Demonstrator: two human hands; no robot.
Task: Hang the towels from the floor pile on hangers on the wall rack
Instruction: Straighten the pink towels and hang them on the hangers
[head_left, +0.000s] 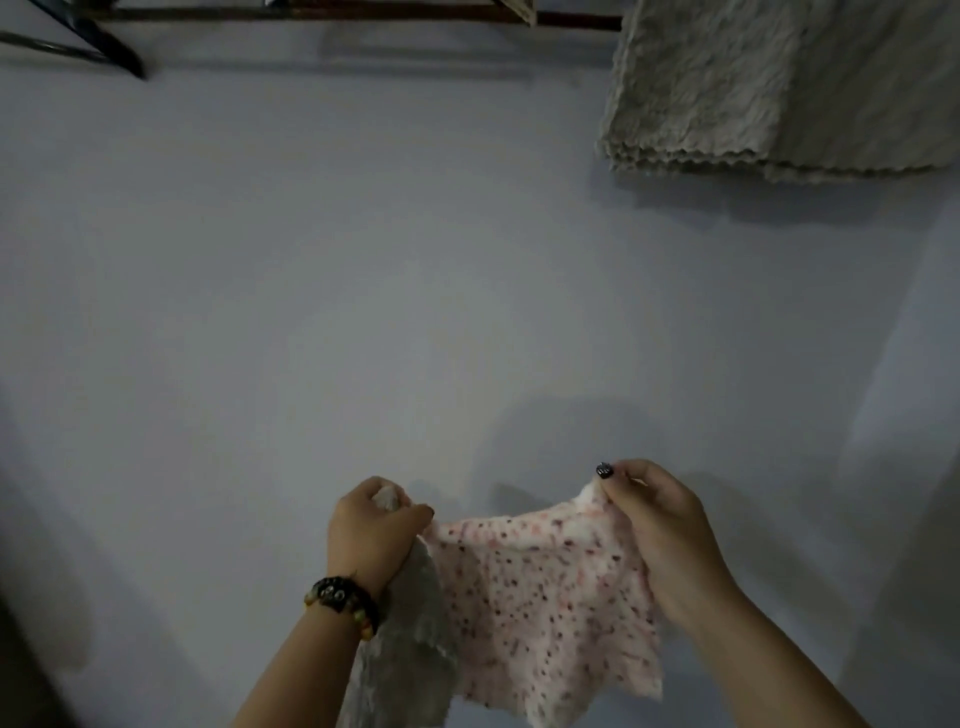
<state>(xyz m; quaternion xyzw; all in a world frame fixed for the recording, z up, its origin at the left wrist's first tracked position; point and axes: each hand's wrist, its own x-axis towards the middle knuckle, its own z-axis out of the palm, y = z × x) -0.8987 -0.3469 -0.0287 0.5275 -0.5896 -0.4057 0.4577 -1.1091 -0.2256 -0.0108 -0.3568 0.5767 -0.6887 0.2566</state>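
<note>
A white towel with pink and dark dots (540, 597) hangs spread between both hands low in the view. My left hand (371, 535) grips its left corner together with a grey towel (410, 639) that dangles below the wrist. My right hand (660, 519) pinches the dotted towel's right corner. The wall rack's dark bar (363, 15) runs along the top edge. A beige towel (753, 88) hangs from it at the upper right. A black hanger (104, 47) shows at the upper left, bare as far as I see.
A plain pale wall (363, 286) fills the view behind the hands. A dark edge of something cuts in at the lower left corner (26, 675). The floor pile is out of view.
</note>
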